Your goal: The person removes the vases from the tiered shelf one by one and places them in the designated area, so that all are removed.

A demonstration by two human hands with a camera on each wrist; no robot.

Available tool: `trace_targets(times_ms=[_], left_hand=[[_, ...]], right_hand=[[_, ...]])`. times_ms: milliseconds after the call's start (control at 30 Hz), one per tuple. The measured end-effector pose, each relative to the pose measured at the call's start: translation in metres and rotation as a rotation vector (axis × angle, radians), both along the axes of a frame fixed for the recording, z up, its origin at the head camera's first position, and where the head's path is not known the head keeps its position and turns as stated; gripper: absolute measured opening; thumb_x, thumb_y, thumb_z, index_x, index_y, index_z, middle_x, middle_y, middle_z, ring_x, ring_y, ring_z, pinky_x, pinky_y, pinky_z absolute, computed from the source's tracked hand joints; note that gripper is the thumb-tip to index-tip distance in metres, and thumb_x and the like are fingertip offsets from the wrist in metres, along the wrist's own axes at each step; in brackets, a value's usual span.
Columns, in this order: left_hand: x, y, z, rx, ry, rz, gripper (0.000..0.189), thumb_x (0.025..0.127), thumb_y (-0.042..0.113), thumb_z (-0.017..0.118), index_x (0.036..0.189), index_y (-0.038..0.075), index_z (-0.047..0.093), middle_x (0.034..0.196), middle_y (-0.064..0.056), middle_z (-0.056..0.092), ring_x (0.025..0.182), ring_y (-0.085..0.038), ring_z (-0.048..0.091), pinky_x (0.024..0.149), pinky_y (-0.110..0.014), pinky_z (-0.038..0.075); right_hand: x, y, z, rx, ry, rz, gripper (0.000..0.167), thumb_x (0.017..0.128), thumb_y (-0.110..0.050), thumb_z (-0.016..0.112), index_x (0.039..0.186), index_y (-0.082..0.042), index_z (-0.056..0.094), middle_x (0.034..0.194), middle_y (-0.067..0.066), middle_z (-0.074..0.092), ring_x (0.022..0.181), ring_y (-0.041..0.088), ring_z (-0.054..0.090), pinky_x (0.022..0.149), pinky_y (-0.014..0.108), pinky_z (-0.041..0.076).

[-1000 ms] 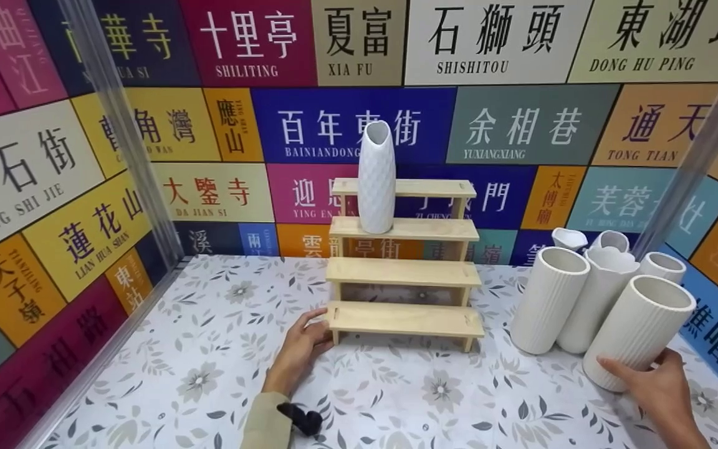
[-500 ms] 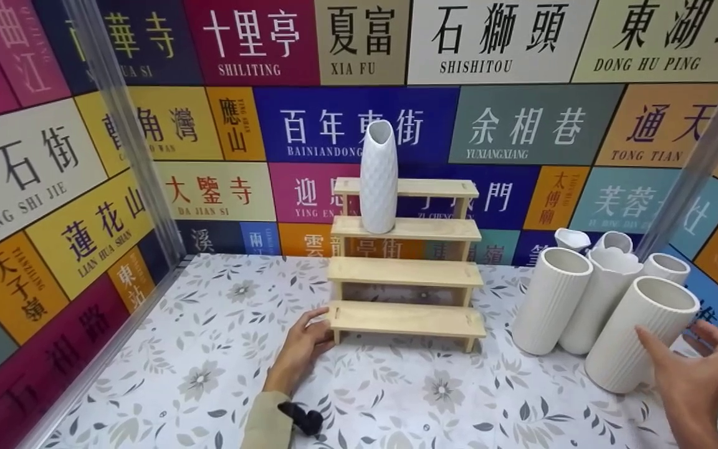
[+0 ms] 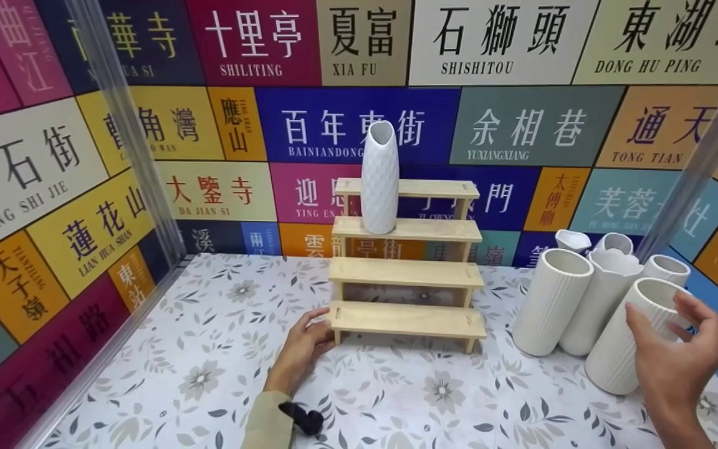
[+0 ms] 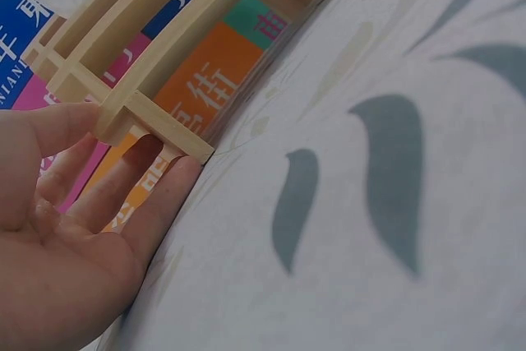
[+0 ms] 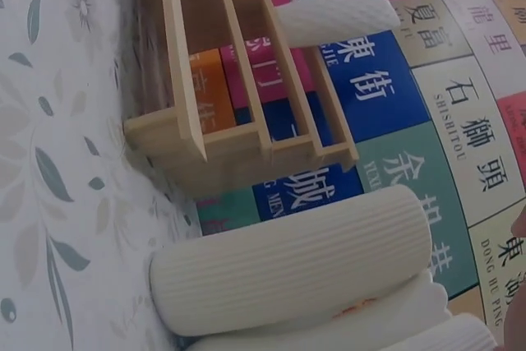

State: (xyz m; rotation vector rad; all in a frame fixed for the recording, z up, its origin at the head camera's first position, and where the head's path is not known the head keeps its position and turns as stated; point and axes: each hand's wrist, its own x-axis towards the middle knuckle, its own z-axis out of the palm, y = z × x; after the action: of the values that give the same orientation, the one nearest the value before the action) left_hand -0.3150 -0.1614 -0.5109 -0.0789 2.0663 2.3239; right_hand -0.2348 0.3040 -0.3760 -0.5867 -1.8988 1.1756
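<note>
My left hand (image 3: 304, 337) holds the left end of the lowest step of a pale wooden four-step stand (image 3: 406, 318); the left wrist view shows the thumb (image 4: 70, 127) at the board's end and fingers by the leg. On the stand's second-highest step stands a white textured vase (image 3: 380, 181) with a slanted mouth. My right hand (image 3: 677, 355) is raised at the front ribbed vase (image 3: 621, 343), thumb and fingers spread apart near its rim, overlapping it in the head view. In the right wrist view only finger parts show at the right edge, beyond a ribbed vase (image 5: 296, 260).
Behind the front vase cluster another ribbed vase (image 3: 552, 305), a scalloped-rim vase (image 3: 602, 305) and several smaller-looking white ones. A floral cloth (image 3: 209, 386) covers the table. Colourful sign panels (image 3: 359, 125) line the walls, with clear corner posts (image 3: 138, 137).
My right hand has let go of the front ribbed vase's lower side, moved right, then risen toward its rim with fingers parted. The left hand stays on the stand.
</note>
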Motion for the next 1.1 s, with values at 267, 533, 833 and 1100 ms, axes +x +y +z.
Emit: trace_targets(times_ms=[267,533,833,1100], left_hand=[[-0.001,-0.001,-0.001,-0.006,0.002,-0.002,0.046,0.104,0.022,0.053,0.148,0.010,0.043,0.132,-0.020,0.063,0.117,-0.030,0.066,0.096,-0.038,0.056],[-0.001,-0.002,-0.002,-0.002,0.011,-0.013,0.045,0.105,0.021,0.052,0.148,0.010,0.044,0.134,-0.021,0.063,0.118,-0.031,0.066,0.097,-0.038,0.056],[-0.001,-0.002,-0.002,-0.009,0.008,-0.012,0.046,0.105,0.022,0.053,0.148,0.010,0.043,0.137,-0.022,0.060,0.118,-0.030,0.065,0.098,-0.039,0.056],[0.000,-0.002,-0.001,-0.003,0.030,-0.024,0.049,0.105,0.023,0.053,0.150,0.009,0.041,0.137,-0.024,0.060,0.122,-0.035,0.063,0.101,-0.043,0.054]], right_hand=[[-0.012,-0.026,0.014,0.023,0.131,0.195,0.059,0.089,-0.020,0.076,0.141,-0.020,0.049,0.138,-0.007,0.052,0.128,0.010,0.050,0.108,0.023,0.042],[-0.035,-0.062,0.027,0.061,0.182,0.364,0.063,0.084,-0.016,0.082,0.139,-0.011,0.053,0.133,-0.004,0.056,0.121,0.008,0.055,0.104,0.024,0.046],[-0.064,-0.097,0.041,0.058,0.001,0.596,0.077,0.089,-0.037,0.076,0.151,-0.011,0.040,0.151,0.008,0.046,0.139,0.026,0.047,0.118,0.043,0.039],[-0.101,-0.121,0.043,0.110,-0.017,0.734,0.080,0.089,-0.035,0.077,0.153,-0.008,0.037,0.151,0.015,0.045,0.139,0.032,0.045,0.117,0.046,0.038]])
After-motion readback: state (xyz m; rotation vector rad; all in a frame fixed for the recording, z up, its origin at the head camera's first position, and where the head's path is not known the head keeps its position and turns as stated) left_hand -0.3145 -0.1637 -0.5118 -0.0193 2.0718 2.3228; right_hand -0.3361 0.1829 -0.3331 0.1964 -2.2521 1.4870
